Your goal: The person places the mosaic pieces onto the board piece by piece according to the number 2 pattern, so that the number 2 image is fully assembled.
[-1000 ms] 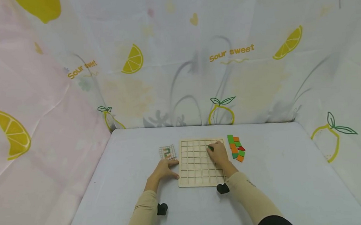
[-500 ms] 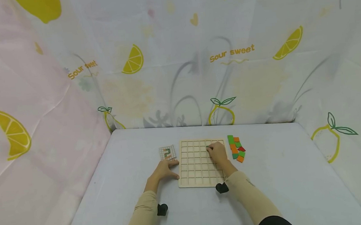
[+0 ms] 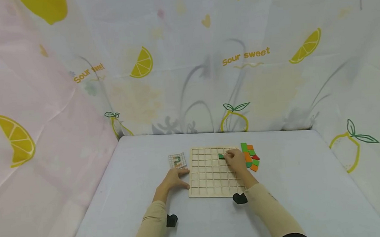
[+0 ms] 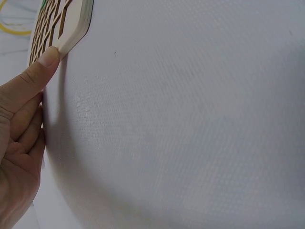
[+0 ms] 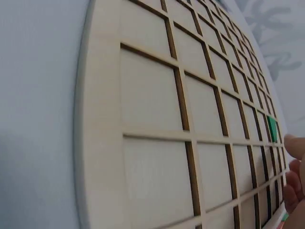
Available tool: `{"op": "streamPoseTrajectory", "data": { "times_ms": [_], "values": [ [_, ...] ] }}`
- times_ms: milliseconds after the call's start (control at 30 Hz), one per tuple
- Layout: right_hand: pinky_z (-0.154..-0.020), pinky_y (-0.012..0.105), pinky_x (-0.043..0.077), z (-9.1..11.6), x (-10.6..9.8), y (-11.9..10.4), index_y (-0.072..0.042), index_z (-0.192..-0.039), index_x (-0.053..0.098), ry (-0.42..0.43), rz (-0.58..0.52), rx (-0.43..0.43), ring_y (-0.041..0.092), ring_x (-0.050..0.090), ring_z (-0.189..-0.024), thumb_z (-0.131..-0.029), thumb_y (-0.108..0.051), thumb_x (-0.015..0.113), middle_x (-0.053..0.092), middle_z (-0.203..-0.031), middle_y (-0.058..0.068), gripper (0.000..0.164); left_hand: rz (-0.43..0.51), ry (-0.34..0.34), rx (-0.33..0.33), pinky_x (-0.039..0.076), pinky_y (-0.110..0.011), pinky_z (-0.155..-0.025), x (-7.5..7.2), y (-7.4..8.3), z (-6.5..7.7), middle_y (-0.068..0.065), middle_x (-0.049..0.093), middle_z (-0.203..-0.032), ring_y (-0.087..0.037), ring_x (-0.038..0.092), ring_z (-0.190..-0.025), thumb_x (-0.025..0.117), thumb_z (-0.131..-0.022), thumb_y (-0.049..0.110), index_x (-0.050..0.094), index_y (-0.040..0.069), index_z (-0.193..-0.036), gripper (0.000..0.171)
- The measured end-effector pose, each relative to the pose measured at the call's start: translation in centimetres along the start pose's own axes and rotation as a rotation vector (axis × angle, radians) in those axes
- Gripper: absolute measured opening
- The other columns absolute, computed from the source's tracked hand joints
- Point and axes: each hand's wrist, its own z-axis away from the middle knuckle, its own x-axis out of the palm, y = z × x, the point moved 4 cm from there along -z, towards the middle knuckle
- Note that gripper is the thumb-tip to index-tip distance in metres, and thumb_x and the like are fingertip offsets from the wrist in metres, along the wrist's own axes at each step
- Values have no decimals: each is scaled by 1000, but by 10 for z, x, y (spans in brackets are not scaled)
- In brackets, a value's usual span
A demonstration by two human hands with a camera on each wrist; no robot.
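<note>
A square wooden grid board [image 3: 216,196] lies on the white table, most of its squares bare. One green tile [image 3: 221,156] sits in a square of an upper row; the right wrist view also shows this green tile [image 5: 272,129]. My right hand [image 3: 236,162] is just right of the tile, over the board, with nothing seen between its fingers. Along the board's left edge rests my left hand [image 3: 173,179], thumb and index finger spread apart. In the left wrist view its thumb [image 4: 47,57] touches the board's edge near a corner.
Loose green, orange and red tiles [image 3: 247,156] lie in a cluster right of the board, beside the right hand. A small grid card [image 3: 177,160] with a coloured pattern lies left of the board. Lemon-printed cloth [image 3: 181,89] hangs behind the table [image 3: 315,175].
My right hand has let go of the green tile and drawn back to the right, so the tile now shows in its square. My left hand has stayed at the board's edge.
</note>
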Motion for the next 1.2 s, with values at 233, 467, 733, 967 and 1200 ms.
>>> {"op": "streamPoseTrajectory", "data": {
  "times_ms": [233,467,733,967,1200],
  "values": [
    [-79,53,46,-7,-36,18,13,-110,60,68,296,155,47,52,-93,-86,-12,58,57,-106,33,35,-3,10,15,26,-48,-113,-3,0,-1,-12,61,-125,-34,32,-136,88,-57,12,64,2,-117,66],
    [-85,54,44,-14,-42,27,11,-121,56,-50,388,226,49,47,-103,-85,-6,51,48,-115,37,39,5,15,21,26,-48,-113,-4,-1,-1,-13,61,-125,-33,31,-137,88,-57,11,64,1,-117,65],
    [-72,44,50,-36,-29,105,9,-104,64,92,312,66,39,56,-86,-80,-18,58,60,-94,26,37,8,14,7,26,-48,-113,-2,0,-1,-12,61,-125,-34,32,-136,88,-56,12,65,2,-117,65],
    [-65,40,48,-17,-53,79,10,-83,58,97,229,112,34,53,-73,-75,-20,64,56,-74,19,32,19,2,8,28,-47,-112,-1,-1,0,-13,60,-126,-33,36,-134,88,-57,12,64,2,-118,67],
    [-83,49,50,0,-64,46,19,-103,56,67,201,185,44,56,-90,-73,-7,64,61,-90,28,40,23,-8,28,35,-47,-108,2,-3,0,-14,59,-126,-34,46,-127,87,-58,13,63,1,-119,67]
  ]
}}
